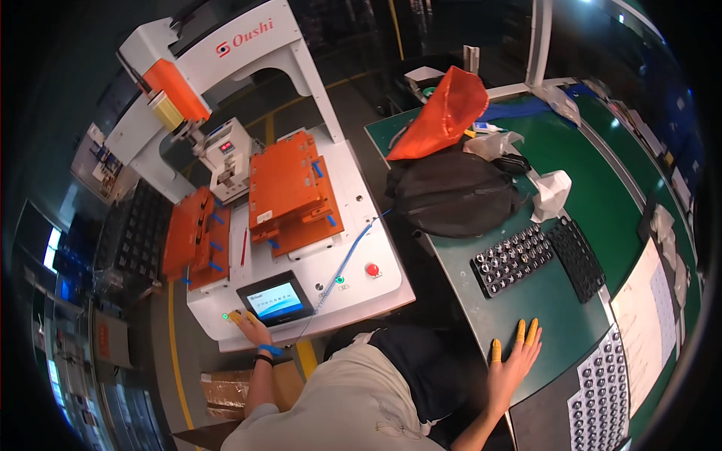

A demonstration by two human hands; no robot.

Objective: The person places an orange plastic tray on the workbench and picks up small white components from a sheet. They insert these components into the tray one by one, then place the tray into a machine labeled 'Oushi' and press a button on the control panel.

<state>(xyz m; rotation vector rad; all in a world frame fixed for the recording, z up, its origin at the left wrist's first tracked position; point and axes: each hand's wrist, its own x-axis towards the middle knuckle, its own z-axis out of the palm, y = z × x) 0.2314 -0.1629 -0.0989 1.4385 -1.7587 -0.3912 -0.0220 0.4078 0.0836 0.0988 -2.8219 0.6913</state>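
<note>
My left hand [254, 331], with yellow finger cots and a blue wristband, is at the front left corner of the white machine [353, 301]. Its fingers reach toward a green-lit button [226, 316], beside a touchscreen [275, 301]; I see nothing held in them. My right hand [514, 363] lies flat on the green table [474, 319], fingers spread, yellow cots on three fingertips. Beyond it stand a black tray of small metallic parts [513, 259] and another black tray [577, 258]. Orange fixture plates [289, 192] with blue clips sit on the machine under its white gantry.
A red emergency button [372, 269] and coiled blue cable [342, 267] are on the machine's right side. A black bag [455, 195], orange-red bag [444, 113] and crumpled white paper [551, 194] lie on the table. A sheet of parts [602, 395] lies at right. A cardboard box [226, 392] stands below.
</note>
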